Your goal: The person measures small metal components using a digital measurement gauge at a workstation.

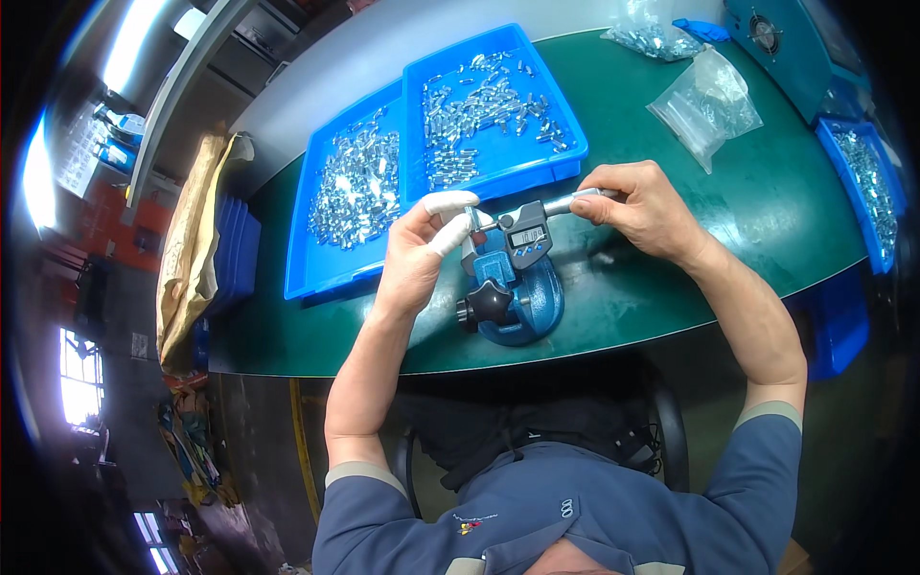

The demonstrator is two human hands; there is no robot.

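I am pinching a small metal part (471, 218) with my left hand (422, 251) at the micrometer (522, 235); my right hand (644, 206) is gripping its thimble (585, 199), near the desk's (671, 287) front edge.

hands: 2 (left hand (419, 251), right hand (644, 206)) | digital micrometer (527, 233): 1 | blue stand (513, 297): 1 | blue trays with small metal parts: 3 ( (331, 268), (565, 110), (867, 230)) | clear plastic bags: 2 ( (709, 105), (652, 34)) | loose parts: too many to count
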